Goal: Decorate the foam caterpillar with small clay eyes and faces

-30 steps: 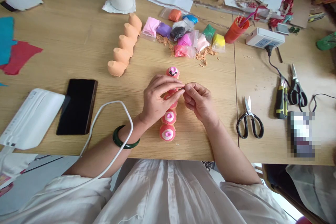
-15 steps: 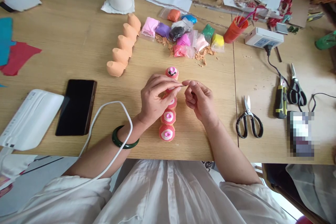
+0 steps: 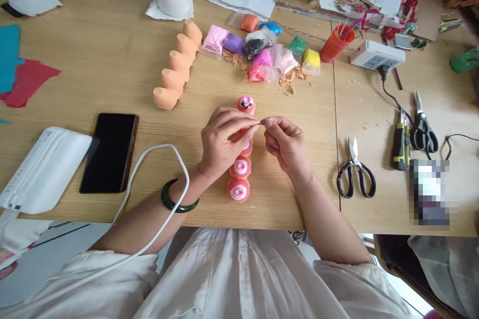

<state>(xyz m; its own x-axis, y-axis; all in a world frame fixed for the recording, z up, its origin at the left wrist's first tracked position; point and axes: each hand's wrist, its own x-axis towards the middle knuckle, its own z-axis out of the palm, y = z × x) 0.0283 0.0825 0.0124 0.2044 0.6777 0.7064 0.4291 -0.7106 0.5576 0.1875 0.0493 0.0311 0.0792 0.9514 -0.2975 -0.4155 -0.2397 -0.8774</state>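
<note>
My left hand (image 3: pixel 225 140) and my right hand (image 3: pixel 285 140) meet fingertip to fingertip, each closed in a pinch. Between them is a tiny dark bit, too small to name. Beneath my left hand a row of rounded egg-carton cups (image 3: pixel 239 167) lies on the table, covered in pinkish-red clay with white and pink discs on top. The far-end cup (image 3: pixel 246 103) carries small black pieces like a face. My left fingers hide part of the row's middle. To the left, a second row of cups (image 3: pixel 175 62) is plain orange.
Bagged coloured clay (image 3: pixel 262 57) lies beyond my hands, near a red cup of sticks (image 3: pixel 337 44). Scissors (image 3: pixel 355 167) and a utility knife (image 3: pixel 401 142) are at right. A black phone (image 3: pixel 109 153) and a white device (image 3: pixel 45 169) lie left; a white cable (image 3: pixel 149 148) crosses my left forearm.
My fingertips have drawn closer together, and the dark bit that showed between them is now nearly covered. The row of cups has stayed in place.
</note>
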